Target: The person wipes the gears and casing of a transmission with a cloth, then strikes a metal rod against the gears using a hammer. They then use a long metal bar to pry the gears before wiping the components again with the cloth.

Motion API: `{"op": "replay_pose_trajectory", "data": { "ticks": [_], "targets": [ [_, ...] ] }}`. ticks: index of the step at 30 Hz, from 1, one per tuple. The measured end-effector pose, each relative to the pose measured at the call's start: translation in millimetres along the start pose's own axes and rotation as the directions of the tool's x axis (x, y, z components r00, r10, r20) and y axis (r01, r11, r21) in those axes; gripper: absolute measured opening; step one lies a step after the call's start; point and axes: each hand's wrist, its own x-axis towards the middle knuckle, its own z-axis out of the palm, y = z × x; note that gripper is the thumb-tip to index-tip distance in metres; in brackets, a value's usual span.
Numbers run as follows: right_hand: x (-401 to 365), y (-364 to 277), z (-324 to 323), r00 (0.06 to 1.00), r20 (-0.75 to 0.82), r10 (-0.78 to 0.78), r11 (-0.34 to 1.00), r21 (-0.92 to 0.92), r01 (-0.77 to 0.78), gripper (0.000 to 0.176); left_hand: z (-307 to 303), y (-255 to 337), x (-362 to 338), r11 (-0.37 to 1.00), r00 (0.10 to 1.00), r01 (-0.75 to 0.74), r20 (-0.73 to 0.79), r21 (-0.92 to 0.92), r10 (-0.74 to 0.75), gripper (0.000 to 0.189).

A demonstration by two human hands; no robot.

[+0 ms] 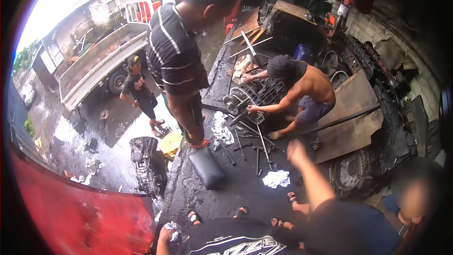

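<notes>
Neither my left hand nor my right hand can be seen. A shirtless person (316,85) in a dark head covering bends over a greasy engine or gearbox assembly (266,89), both hands on or beside it. Round gears (232,104) show at its near end. Long-handled tools (263,146) lie on the dark floor below. In the lower foreground, a person in a black printed shirt (236,238) has a hand around a whitish rag (172,231). Another person's bare forearm (314,177) reaches up from the lower right, its hand blurred.
A person in a striped shirt (172,42) stands left of the assembly, near a black padded block (207,167). White rags (276,178) lie on the floor. Farther left are another person (137,85), a truck (101,73) and a metal assembly (147,160). Brown board (354,118) leans right.
</notes>
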Motion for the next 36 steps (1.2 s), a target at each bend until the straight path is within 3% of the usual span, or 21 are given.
{"op": "replay_pose_trajectory", "data": {
  "ticks": [2, 3, 5, 7, 9, 11, 12, 14, 15, 16, 17, 20, 21, 23, 25, 28, 31, 33, 34, 35, 36],
  "targets": [
    [-113.6, 79.5, 93.9, 0.965, 0.191, 0.181, 0.984, -0.028, -0.179, 0.023, -27.8, -19.5, -7.9, 0.989, 0.997, -0.059, -0.049, -0.133, 0.053, 0.006],
    [-175.6, 116.4, 135.9, 0.922, 0.269, 0.278, 0.960, -0.067, -0.270, 0.023, -51.7, -8.0, -22.0, 0.944, 0.999, 0.014, 0.045, -0.330, 0.002, 0.007],
    [-288.8, 164.8, 193.6, 0.803, 0.369, 0.468, 0.884, -0.175, -0.434, 0.022, -73.0, -58.9, -31.8, 0.992, 0.993, 0.075, -0.082, -0.097, -0.084, 0.011],
    [-380.8, 199.1, 222.3, 0.649, 0.396, 0.650, 0.759, -0.301, -0.577, 0.022, -94.3, -112.5, -45.3, 0.979, 0.995, 0.088, -0.036, -0.183, -0.097, 0.016],
    [-444.7, 210.2, 230.3, 0.521, 0.369, 0.769, 0.637, -0.385, -0.668, 0.022, -121.1, -136.1, -52.7, 0.975, 0.984, 0.180, 0.014, -0.134, -0.179, 0.018],
    [-465.7, 214.5, 235.8, 0.490, 0.326, 0.808, 0.587, -0.385, -0.712, 0.022, -145.1, -149.5, -42.0, 0.967, 0.969, 0.245, 0.060, -0.071, -0.241, 0.019],
    [-464.0, 223.3, 241.0, 0.520, 0.298, 0.800, 0.599, -0.365, -0.712, 0.022, -155.6, -153.6, -34.5, 0.966, 0.964, 0.256, 0.078, -0.035, -0.253, 0.020],
    [-429.1, 250.9, 258.8, 0.710, 0.173, 0.682, 0.726, -0.276, -0.630, 0.023, -173.6, -157.5, -14.5, 0.971, 0.965, 0.234, 0.115, 0.041, -0.237, 0.021],
    [-389.0, 227.6, 254.9, 0.803, -0.003, 0.596, 0.785, -0.205, -0.584, 0.017, -180.9, -157.5, -1.3, 0.978, 0.970, 0.190, 0.138, 0.090, -0.202, 0.022],
    [-337.9, 155.1, 229.7, 0.770, 0.204, 0.604, 0.770, 0.098, -0.630, 0.016, -185.0, -158.8, 14.6, 0.982, 0.974, 0.133, 0.164, 0.136, -0.154, 0.023],
    [-292.2, 83.7, 221.1, 0.700, 0.181, 0.691, 0.663, 0.230, -0.713, 0.013, -188.6, -155.0, 34.7, 0.982, 0.977, 0.058, 0.194, 0.177, -0.093, 0.024],
    [-192.5, 18.4, 227.5, 0.892, 0.154, 0.425, 0.848, 0.276, -0.452, 0.017, -187.4, -130.1, 85.1, 0.944, 0.952, -0.221, 0.266, 0.244, 0.154, 0.026],
    [-171.4, 2.6, 233.3, 0.935, 0.152, 0.321, 0.889, 0.293, -0.353, 0.021, -183.7, -82.2, 77.8, 0.995, 0.988, -0.083, 0.132, 0.049, 0.076, 0.018],
    [-143.3, -41.7, 241.3, 0.948, 0.201, 0.248, 0.913, 0.280, -0.298, 0.023, -168.2, -65.1, 103.2, 0.971, 0.968, -0.239, 0.075, 0.004, 0.238, 0.014],
    [-133.1, -60.5, 254.6, 0.952, 0.256, 0.167, 0.930, 0.280, -0.239, 0.022, -166.2, -0.2, 89.2, 0.983, 0.965, -0.143, 0.206, -0.115, 0.164, 0.026],
    [-133.9, -43.6, 279.6, 0.929, 0.338, 0.149, 0.924, 0.288, -0.253, 0.020, -148.2, 0.5, 97.2, 0.938, 0.889, -0.347, 0.312, -0.019, 0.335, 0.023],
    [-158.8, 6.3, 295.2, 0.869, 0.389, 0.304, 0.869, 0.260, -0.420, 0.016, -126.5, -36.7, 103.1, 0.995, 0.981, -0.006, 0.191, -0.098, 0.025, 0.028],
    [-180.1, 78.0, 292.7, 0.826, 0.402, 0.396, 0.871, 0.122, -0.476, 0.011, -121.0, -72.3, 104.3, 0.997, 0.990, 0.040, 0.141, -0.066, -0.030, 0.021],
    [-189.7, 146.6, 295.9, 0.856, 0.338, 0.392, 0.920, -0.159, -0.359, 0.015, -119.5, -85.3, 101.6, 0.996, 0.992, 0.043, 0.123, -0.080, -0.033, 0.019],
    [-195.4, 157.6, 273.5, 0.809, 0.332, 0.485, 0.868, -0.297, -0.398, 0.020, -126.5, -83.4, 93.9, 0.989, 0.996, 0.013, 0.095, -0.147, 0.001, 0.016],
    [-199.6, 161.3, 250.1, 0.751, 0.295, 0.590, 0.807, -0.223, -0.546, 0.020, -123.8, -76.4, 89.8, 0.993, 0.993, 0.095, 0.083, -0.075, -0.089, 0.017]
  ]
}}
